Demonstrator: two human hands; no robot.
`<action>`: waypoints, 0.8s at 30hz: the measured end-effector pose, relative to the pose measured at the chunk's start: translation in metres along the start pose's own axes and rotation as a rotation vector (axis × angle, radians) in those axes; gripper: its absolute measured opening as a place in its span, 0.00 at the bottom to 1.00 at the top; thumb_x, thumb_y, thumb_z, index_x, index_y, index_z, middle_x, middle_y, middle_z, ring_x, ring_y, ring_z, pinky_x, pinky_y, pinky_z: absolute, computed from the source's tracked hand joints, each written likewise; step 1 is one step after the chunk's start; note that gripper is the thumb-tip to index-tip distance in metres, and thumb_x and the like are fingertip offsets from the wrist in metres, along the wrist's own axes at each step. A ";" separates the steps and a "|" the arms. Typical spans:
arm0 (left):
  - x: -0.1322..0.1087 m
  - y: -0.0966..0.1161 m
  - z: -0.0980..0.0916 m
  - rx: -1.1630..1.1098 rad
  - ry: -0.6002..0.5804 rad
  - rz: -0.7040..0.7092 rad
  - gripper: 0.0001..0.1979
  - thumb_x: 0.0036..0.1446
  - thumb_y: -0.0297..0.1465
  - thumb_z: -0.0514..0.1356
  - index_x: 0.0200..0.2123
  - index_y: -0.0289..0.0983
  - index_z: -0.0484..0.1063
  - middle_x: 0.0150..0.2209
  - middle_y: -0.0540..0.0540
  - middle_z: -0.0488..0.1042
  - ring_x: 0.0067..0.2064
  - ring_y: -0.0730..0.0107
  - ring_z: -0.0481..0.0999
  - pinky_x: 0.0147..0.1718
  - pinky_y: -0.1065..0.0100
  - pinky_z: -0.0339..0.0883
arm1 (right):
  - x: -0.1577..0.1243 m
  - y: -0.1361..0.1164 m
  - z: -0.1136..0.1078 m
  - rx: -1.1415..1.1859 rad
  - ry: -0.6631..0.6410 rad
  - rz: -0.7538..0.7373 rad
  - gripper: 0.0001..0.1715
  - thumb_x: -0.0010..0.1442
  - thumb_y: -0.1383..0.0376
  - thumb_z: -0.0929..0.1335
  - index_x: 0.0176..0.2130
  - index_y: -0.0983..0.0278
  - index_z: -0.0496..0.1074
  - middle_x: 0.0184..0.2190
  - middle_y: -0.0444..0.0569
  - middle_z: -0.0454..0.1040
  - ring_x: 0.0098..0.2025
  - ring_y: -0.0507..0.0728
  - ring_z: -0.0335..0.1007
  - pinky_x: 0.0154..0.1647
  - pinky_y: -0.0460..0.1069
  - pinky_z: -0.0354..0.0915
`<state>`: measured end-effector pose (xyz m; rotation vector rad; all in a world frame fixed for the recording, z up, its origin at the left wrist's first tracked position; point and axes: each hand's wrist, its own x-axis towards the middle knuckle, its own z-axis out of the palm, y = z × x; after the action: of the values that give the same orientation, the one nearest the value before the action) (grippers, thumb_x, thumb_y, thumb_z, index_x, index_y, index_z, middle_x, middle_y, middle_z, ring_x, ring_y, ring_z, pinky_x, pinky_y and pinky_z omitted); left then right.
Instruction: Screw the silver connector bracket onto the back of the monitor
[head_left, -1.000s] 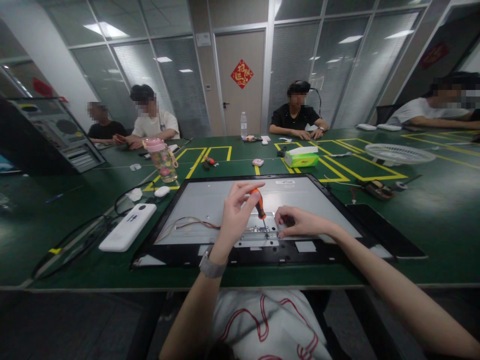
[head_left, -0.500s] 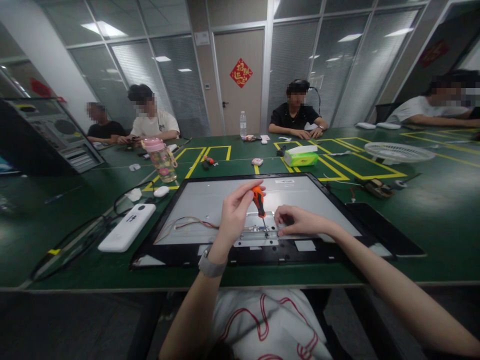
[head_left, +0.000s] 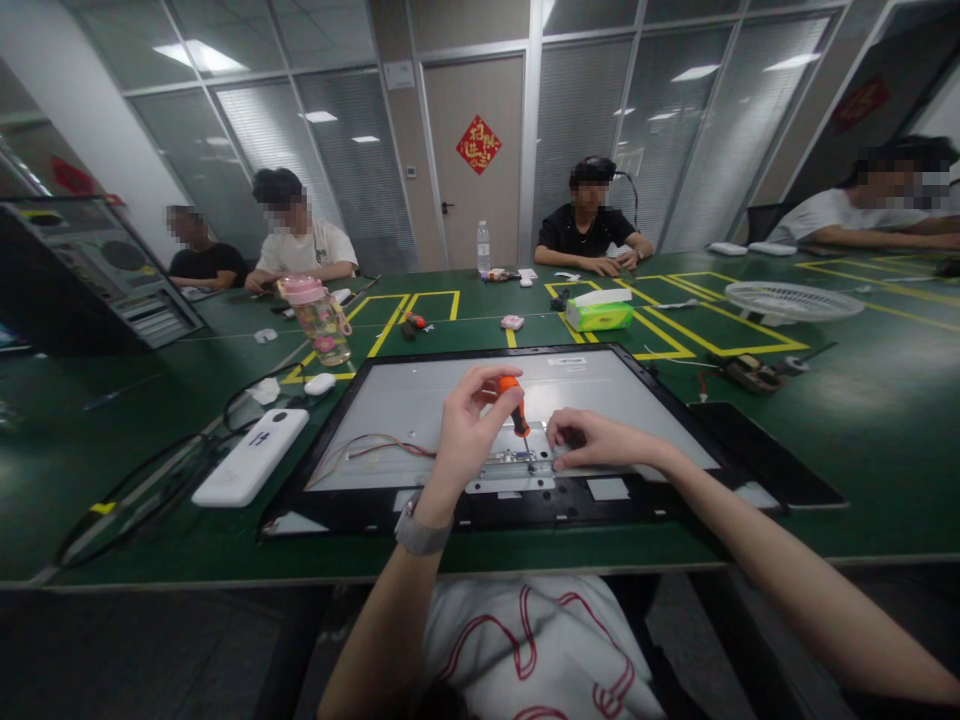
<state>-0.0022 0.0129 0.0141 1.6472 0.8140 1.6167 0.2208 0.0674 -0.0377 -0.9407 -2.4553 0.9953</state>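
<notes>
My left hand grips the orange-and-black handle of a screwdriver, thumb and fingers around its upper end. The screwdriver leans slightly left at the top, its shaft pointing down to a metal bracket on the back of a flat display panel. My right hand rests beside the bracket, fingers curled and thumb apart from them, with no object visible between them. Its thumb is close to the bracket's right end; contact is unclear. Thin coloured wires run left from the bracket.
Left of the panel lie a white power bank and a black cable. A pink-lidded bottle, tissue pack and white fan grille stand beyond. A dark flat slab lies right. Several people sit around the table.
My left hand's fingers have curled and shifted on the handle, and the screwdriver's top has tipped a little left. My right hand stays almost where it was.
</notes>
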 end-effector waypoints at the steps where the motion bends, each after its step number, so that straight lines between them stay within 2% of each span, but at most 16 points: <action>1: 0.000 -0.001 0.000 0.008 0.035 -0.003 0.08 0.53 0.32 0.66 0.37 0.37 0.75 0.33 0.49 0.73 0.34 0.73 0.72 0.36 0.71 0.67 | 0.000 0.000 0.000 -0.003 -0.001 -0.002 0.20 0.51 0.53 0.74 0.35 0.64 0.70 0.30 0.44 0.66 0.33 0.54 0.61 0.33 0.48 0.59; 5: 0.001 -0.004 0.002 0.023 0.170 -0.026 0.14 0.45 0.31 0.71 0.32 0.37 0.69 0.27 0.53 0.69 0.29 0.76 0.69 0.33 0.73 0.66 | 0.000 0.000 -0.001 -0.020 -0.009 -0.007 0.20 0.52 0.52 0.74 0.35 0.63 0.70 0.30 0.44 0.66 0.33 0.54 0.61 0.33 0.48 0.59; 7: 0.001 -0.005 0.003 0.033 0.183 -0.012 0.14 0.46 0.31 0.70 0.32 0.37 0.68 0.27 0.54 0.68 0.29 0.76 0.69 0.32 0.73 0.65 | 0.000 0.001 -0.001 -0.027 -0.012 -0.015 0.20 0.52 0.51 0.74 0.35 0.63 0.70 0.31 0.44 0.66 0.33 0.54 0.61 0.33 0.48 0.59; 10: 0.000 -0.004 0.003 0.036 0.073 0.027 0.08 0.56 0.33 0.64 0.38 0.37 0.72 0.34 0.49 0.72 0.35 0.73 0.72 0.37 0.71 0.67 | 0.001 0.003 0.000 -0.030 -0.008 -0.010 0.20 0.52 0.51 0.74 0.35 0.64 0.70 0.31 0.44 0.66 0.33 0.54 0.60 0.33 0.48 0.58; 12: 0.000 -0.003 0.002 -0.009 -0.048 0.033 0.10 0.63 0.33 0.56 0.45 0.38 0.72 0.41 0.45 0.74 0.40 0.69 0.75 0.42 0.67 0.68 | 0.001 0.004 0.000 -0.028 -0.005 -0.001 0.20 0.52 0.52 0.74 0.35 0.64 0.70 0.30 0.43 0.66 0.32 0.54 0.60 0.32 0.48 0.58; 14: 0.000 -0.002 0.001 -0.073 -0.121 0.027 0.13 0.66 0.33 0.52 0.47 0.38 0.72 0.42 0.43 0.74 0.43 0.67 0.75 0.44 0.65 0.68 | 0.001 0.003 0.000 -0.027 -0.006 0.002 0.20 0.52 0.53 0.74 0.35 0.64 0.70 0.30 0.43 0.65 0.32 0.54 0.60 0.32 0.47 0.58; 16: 0.000 0.000 0.000 -0.076 -0.100 0.049 0.12 0.64 0.34 0.54 0.44 0.37 0.75 0.40 0.44 0.74 0.43 0.66 0.75 0.43 0.66 0.69 | 0.001 0.002 0.000 -0.029 -0.009 -0.004 0.19 0.52 0.53 0.74 0.35 0.64 0.70 0.30 0.43 0.66 0.32 0.54 0.60 0.32 0.47 0.58; 18: 0.000 0.001 0.000 -0.025 -0.021 0.097 0.09 0.60 0.36 0.60 0.36 0.37 0.77 0.36 0.45 0.72 0.40 0.68 0.74 0.38 0.69 0.69 | 0.000 0.002 0.000 -0.034 -0.011 -0.013 0.19 0.52 0.53 0.74 0.35 0.64 0.70 0.30 0.44 0.66 0.33 0.54 0.60 0.33 0.48 0.58; 20: 0.000 0.001 0.000 0.020 0.047 0.116 0.08 0.59 0.36 0.62 0.33 0.38 0.78 0.34 0.46 0.71 0.37 0.70 0.72 0.35 0.70 0.69 | 0.000 0.002 0.000 -0.037 -0.009 -0.018 0.19 0.52 0.53 0.74 0.35 0.64 0.71 0.30 0.44 0.66 0.33 0.54 0.60 0.33 0.48 0.58; 24: 0.000 -0.004 -0.001 -0.080 0.009 0.025 0.14 0.65 0.35 0.53 0.44 0.38 0.77 0.37 0.45 0.75 0.40 0.68 0.75 0.43 0.67 0.68 | 0.000 0.003 0.000 -0.034 -0.001 -0.004 0.20 0.52 0.52 0.74 0.35 0.64 0.71 0.30 0.44 0.66 0.32 0.54 0.60 0.32 0.47 0.58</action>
<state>-0.0034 0.0153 0.0110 1.6010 0.7269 1.6533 0.2220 0.0687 -0.0397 -0.9458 -2.4815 0.9563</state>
